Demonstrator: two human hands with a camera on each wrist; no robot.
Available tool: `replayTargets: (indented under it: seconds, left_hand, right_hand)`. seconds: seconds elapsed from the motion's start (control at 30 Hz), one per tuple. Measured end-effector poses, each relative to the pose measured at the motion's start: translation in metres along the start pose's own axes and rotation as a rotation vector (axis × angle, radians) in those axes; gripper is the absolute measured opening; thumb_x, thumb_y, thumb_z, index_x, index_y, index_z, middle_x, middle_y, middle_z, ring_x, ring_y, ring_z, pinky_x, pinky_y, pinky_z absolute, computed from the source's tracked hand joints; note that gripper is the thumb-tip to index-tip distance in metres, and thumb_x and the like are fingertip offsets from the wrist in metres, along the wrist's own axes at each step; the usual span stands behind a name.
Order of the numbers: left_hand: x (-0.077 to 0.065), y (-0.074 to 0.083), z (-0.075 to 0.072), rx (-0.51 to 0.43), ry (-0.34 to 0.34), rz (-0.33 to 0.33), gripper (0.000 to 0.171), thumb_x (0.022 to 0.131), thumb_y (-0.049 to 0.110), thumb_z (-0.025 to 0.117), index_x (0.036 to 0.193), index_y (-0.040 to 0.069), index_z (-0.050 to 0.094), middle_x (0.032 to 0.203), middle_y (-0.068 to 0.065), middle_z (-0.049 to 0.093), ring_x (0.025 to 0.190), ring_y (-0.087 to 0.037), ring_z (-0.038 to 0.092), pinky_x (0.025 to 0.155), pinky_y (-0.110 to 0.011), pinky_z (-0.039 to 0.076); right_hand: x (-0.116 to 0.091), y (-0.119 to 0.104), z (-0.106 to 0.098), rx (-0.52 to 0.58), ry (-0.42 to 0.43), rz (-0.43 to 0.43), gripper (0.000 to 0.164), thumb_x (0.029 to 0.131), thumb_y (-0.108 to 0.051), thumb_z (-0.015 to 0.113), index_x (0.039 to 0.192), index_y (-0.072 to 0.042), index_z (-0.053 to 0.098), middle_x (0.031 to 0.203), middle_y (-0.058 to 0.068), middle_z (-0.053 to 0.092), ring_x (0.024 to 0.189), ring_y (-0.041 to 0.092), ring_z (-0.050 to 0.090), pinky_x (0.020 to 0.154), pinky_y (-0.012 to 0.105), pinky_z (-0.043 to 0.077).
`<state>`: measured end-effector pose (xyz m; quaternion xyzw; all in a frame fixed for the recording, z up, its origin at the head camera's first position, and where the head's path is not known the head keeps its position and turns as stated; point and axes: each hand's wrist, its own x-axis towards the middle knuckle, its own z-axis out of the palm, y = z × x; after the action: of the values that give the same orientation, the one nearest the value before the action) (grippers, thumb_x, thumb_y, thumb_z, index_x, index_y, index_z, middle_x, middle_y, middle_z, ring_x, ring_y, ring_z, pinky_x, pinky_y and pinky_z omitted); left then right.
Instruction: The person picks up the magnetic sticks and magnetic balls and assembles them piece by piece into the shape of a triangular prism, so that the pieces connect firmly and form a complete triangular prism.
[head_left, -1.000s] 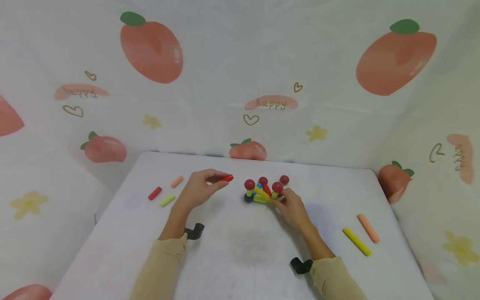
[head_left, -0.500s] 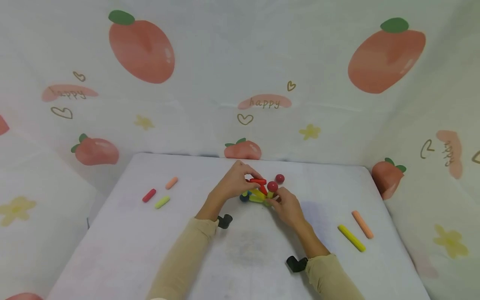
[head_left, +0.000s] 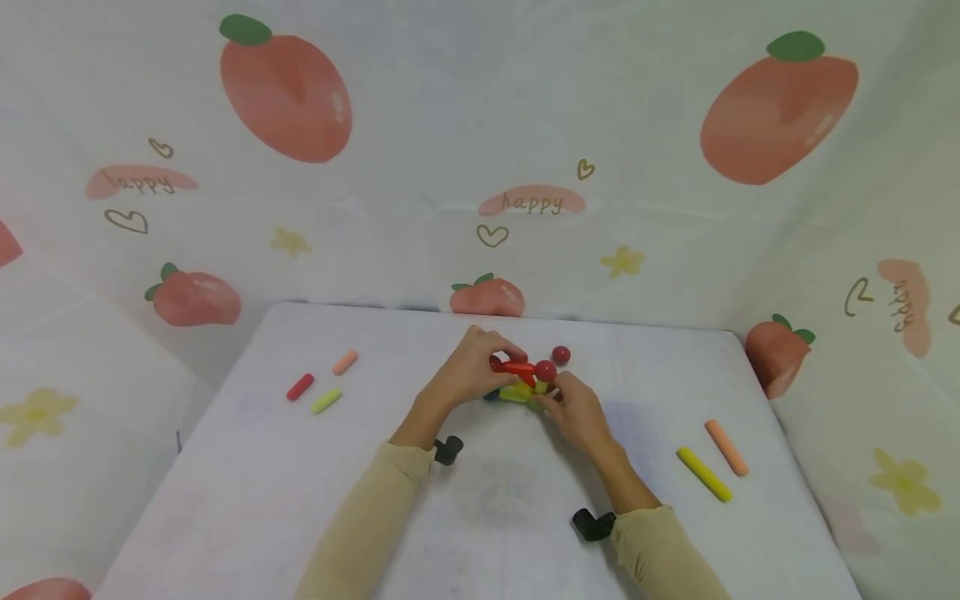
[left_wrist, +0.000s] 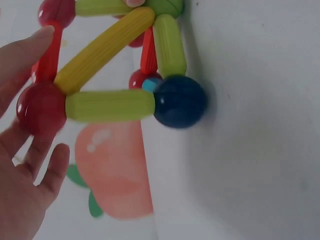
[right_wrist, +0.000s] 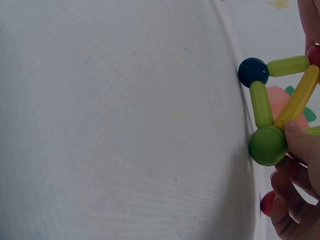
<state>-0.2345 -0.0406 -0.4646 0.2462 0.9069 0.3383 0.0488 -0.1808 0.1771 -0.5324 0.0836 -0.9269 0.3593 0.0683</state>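
Note:
A small frame of building sticks and balls stands near the back of the table, with a blue ball (left_wrist: 180,101) and a green ball (right_wrist: 267,145) at its lower corners. My left hand (head_left: 468,367) pinches a red building stick (head_left: 517,367) along the frame's top. That stick spans from a red ball (left_wrist: 42,109) on the left to another red ball (head_left: 545,372) on the right. A yellow stick (left_wrist: 107,47) runs diagonally across the side. My right hand (head_left: 579,412) grips the frame at the green ball, thumb against the yellow stick's lower end.
Behind the frame lies a loose red ball (head_left: 561,356). To the left are a red stick (head_left: 300,387), an orange stick (head_left: 345,362) and a lime stick (head_left: 326,401). A yellow stick (head_left: 703,474) and a long orange stick (head_left: 726,447) lie right.
My left hand has carried the red stick rightward onto the frame, and the stick now bridges two upper red balls. My right hand has stayed at the frame's lower right corner.

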Motion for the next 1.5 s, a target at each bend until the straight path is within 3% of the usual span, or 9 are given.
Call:
replayTargets:
  seconds: [0.2,0.33,0.43,0.63,0.8,0.93,1.07,1.27,1.5]
  left_hand:
    - [-0.02,-0.017,-0.001,-0.081,0.058,-0.162,0.052,0.082,0.033,0.086,0.129,0.021,0.066,0.116,0.002,0.064,0.113,-0.025,0.056,0.091,-0.037,0.054]
    - [-0.029,-0.029,0.008,-0.123,0.012,-0.336,0.059,0.084,0.035,0.084,0.134,0.016,0.059,0.119,-0.003,0.067,0.109,-0.024,0.062,0.095,-0.043,0.055]
    - [-0.034,-0.036,0.018,-0.111,-0.028,-0.402,0.059,0.087,0.037,0.08,0.135,0.009,0.059,0.123,-0.008,0.07,0.112,-0.025,0.065,0.101,-0.046,0.054]
    - [-0.034,-0.041,0.029,-0.104,0.026,-0.347,0.042,0.093,0.029,0.072,0.126,0.003,0.067,0.122,-0.014,0.071,0.117,-0.03,0.065,0.105,-0.049,0.051]
    - [-0.029,-0.042,0.031,-0.07,0.076,-0.368,0.033,0.094,0.022,0.07,0.121,0.005,0.071,0.113,-0.014,0.069,0.106,-0.029,0.063,0.097,-0.048,0.053]
    - [-0.031,-0.041,0.031,-0.08,0.08,-0.393,0.037,0.095,0.022,0.07,0.128,0.005,0.068,0.121,-0.014,0.068,0.115,-0.03,0.063,0.104,-0.049,0.052]
    - [-0.047,-0.034,0.033,-0.082,0.067,-0.418,0.047,0.092,0.024,0.074,0.134,0.007,0.063,0.129,-0.012,0.065,0.123,-0.03,0.06,0.108,-0.049,0.05]
    - [-0.074,-0.014,0.044,-0.103,-0.047,-0.396,0.065,0.081,0.034,0.086,0.138,0.012,0.062,0.132,-0.009,0.062,0.128,-0.03,0.055,0.107,-0.052,0.05]
    - [-0.078,-0.021,0.041,-0.115,0.033,-0.382,0.057,0.077,0.03,0.088,0.128,0.013,0.069,0.12,-0.006,0.065,0.114,-0.025,0.059,0.096,-0.047,0.057]
  right_hand:
    - [0.0,-0.003,0.002,-0.006,-0.021,0.054,0.024,0.087,-0.02,0.082,0.104,-0.01,0.068,0.098,0.005,0.071,0.081,0.018,0.064,0.074,0.03,0.056]
    - [-0.003,-0.009,0.006,-0.008,-0.045,0.107,0.027,0.085,-0.023,0.083,0.104,-0.011,0.068,0.094,0.004,0.069,0.079,0.016,0.06,0.07,0.025,0.053]
    - [-0.004,-0.013,0.009,-0.004,-0.098,0.108,0.029,0.084,-0.025,0.085,0.102,-0.011,0.066,0.091,0.002,0.067,0.079,0.014,0.059,0.069,0.023,0.052]
    - [-0.004,-0.017,-0.006,0.084,-0.283,0.028,0.019,0.092,-0.013,0.075,0.109,-0.015,0.067,0.104,-0.002,0.07,0.096,0.015,0.066,0.086,0.034,0.058]
    - [0.01,-0.012,-0.013,0.049,-0.269,-0.059,0.041,0.096,-0.002,0.064,0.136,-0.012,0.062,0.136,0.009,0.065,0.121,0.029,0.063,0.1,0.047,0.056]
    - [0.02,-0.005,-0.004,-0.023,-0.272,-0.086,0.05,0.097,-0.004,0.064,0.146,-0.008,0.054,0.148,0.014,0.056,0.138,0.034,0.052,0.108,0.049,0.05]
    - [0.018,-0.002,0.002,-0.052,-0.22,-0.043,0.049,0.094,-0.008,0.071,0.141,-0.01,0.058,0.136,0.01,0.06,0.122,0.027,0.06,0.106,0.045,0.053]
    - [0.002,-0.005,0.002,-0.068,-0.128,0.004,0.037,0.09,-0.012,0.077,0.125,-0.012,0.067,0.117,0.005,0.064,0.091,0.017,0.058,0.085,0.036,0.056]
    - [-0.01,-0.021,0.008,-0.086,-0.137,0.107,0.035,0.083,-0.017,0.084,0.113,-0.012,0.068,0.104,0.002,0.063,0.092,0.015,0.061,0.089,0.036,0.059]
